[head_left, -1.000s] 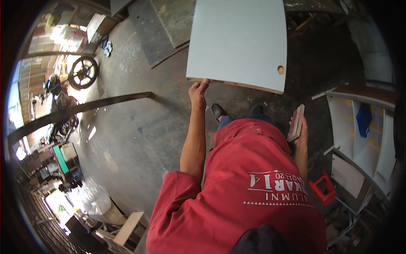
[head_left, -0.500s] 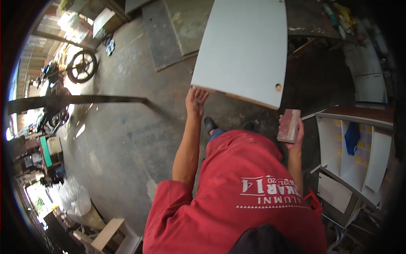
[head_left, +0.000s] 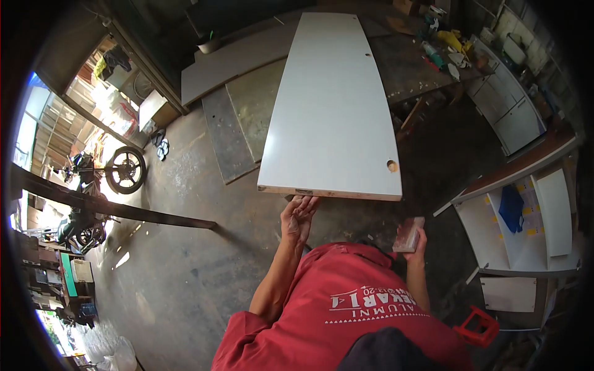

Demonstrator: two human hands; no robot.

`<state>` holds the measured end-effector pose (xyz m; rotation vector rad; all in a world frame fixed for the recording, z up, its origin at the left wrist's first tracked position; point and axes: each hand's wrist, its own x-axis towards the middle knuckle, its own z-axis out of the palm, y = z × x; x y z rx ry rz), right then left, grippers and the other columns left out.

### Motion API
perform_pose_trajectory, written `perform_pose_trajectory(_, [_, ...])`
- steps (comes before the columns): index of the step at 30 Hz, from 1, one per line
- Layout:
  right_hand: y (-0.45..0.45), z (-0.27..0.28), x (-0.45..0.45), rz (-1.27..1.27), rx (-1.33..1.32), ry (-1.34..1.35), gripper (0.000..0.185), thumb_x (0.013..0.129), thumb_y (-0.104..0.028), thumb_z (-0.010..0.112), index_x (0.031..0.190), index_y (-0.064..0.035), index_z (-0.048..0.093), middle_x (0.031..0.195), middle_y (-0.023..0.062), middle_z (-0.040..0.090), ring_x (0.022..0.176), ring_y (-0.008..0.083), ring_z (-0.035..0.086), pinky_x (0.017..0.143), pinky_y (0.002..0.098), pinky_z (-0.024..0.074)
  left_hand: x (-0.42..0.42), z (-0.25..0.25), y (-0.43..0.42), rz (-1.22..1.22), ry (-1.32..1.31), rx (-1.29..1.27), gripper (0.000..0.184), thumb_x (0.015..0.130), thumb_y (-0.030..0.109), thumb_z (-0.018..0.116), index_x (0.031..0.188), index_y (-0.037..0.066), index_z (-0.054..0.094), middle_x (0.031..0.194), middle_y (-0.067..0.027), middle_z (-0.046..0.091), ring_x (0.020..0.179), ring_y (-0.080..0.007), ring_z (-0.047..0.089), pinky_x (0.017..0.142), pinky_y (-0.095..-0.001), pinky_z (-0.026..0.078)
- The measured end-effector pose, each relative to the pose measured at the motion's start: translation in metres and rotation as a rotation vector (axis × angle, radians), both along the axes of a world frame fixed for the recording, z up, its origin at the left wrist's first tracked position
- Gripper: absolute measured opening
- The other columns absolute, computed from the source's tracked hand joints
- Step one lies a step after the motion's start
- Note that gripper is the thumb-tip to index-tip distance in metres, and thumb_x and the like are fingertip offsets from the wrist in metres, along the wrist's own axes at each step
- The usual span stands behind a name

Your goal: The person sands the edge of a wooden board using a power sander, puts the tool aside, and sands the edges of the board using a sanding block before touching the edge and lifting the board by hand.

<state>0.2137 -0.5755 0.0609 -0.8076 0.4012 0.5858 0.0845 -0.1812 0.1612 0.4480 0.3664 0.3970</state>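
Note:
A long white board (head_left: 328, 111) stretches away from me, with a round hole near its close right corner and smaller ones along the right side. Its bare brown end edge faces me. My left hand (head_left: 298, 217) is at that edge, left of the middle, palm up, with its fingers closed against the board; part of the grip is hidden underneath. My right hand (head_left: 421, 242) is closed around a reddish, dusty sanding block (head_left: 406, 235), held low and apart from the board's right corner.
A worktable (head_left: 414, 65) with tools and bottles stands beyond the board. To the right is an open white cabinet (head_left: 482, 229) with a blue cloth (head_left: 512, 209). A dark post (head_left: 142, 213) crosses the left side, near a motorcycle (head_left: 86, 204). Flat panels (head_left: 229, 133) lie ahead.
My view has tilted up, showing more of the board and worktable. My left hand has shifted from the board's left corner toward the middle of its edge. The sanding block stays in my right hand.

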Motion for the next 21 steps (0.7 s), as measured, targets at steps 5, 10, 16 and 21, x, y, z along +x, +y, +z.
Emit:
perform_pose_trajectory(5, [-0.021,-0.016,-0.014,-0.247,-0.078,0.048,0.051,0.087,-0.038,0.065,0.127,-0.0067,0.059,0.110,0.0154,0.068,0.099,0.0346,0.067,0.089,0.0480,0.0566,0.029,0.119,0.008,-0.011,-0.247,0.145,0.066,0.094,0.019,0.054,0.152,-0.007,0.035,0.146,-0.0163,0.052,0.138,-0.0320,0.050,0.123,-0.0461,0.030])
perform_pose_trajectory(10, [-0.058,-0.082,-0.015,-0.195,-0.016,-0.019,0.054,0.090,-0.046,0.063,0.127,-0.0078,0.058,0.116,0.0141,0.064,0.105,0.0342,0.065,0.093,0.0506,0.0541,0.064,0.209,0.017,-0.011,-0.485,0.226,0.067,0.094,0.017,0.054,0.151,-0.012,0.033,0.152,-0.0222,0.046,0.142,-0.0340,0.045,0.123,-0.0465,0.029])
perform_pose_trajectory(16, [-0.072,-0.143,-0.037,-0.160,-0.424,-0.664,0.055,0.096,-0.049,0.060,0.138,-0.0140,0.048,0.133,0.0136,0.053,0.118,0.0329,0.058,0.099,0.0504,0.0520,0.096,0.253,0.024,0.010,-0.632,0.346,0.070,0.093,0.016,0.053,0.152,-0.012,0.030,0.154,-0.0237,0.044,0.143,-0.0340,0.045,0.124,-0.0462,0.025])
perform_pose_trajectory(21, [-0.069,-0.110,-0.063,-0.198,-0.181,-0.521,0.046,0.100,-0.035,0.063,0.137,-0.0142,0.044,0.126,0.0123,0.055,0.114,0.0291,0.059,0.095,0.0520,0.0545,0.108,0.268,0.026,0.027,-0.666,0.358,0.070,0.093,0.016,0.054,0.153,-0.012,0.030,0.152,-0.0239,0.046,0.142,-0.0342,0.046,0.124,-0.0470,0.025])
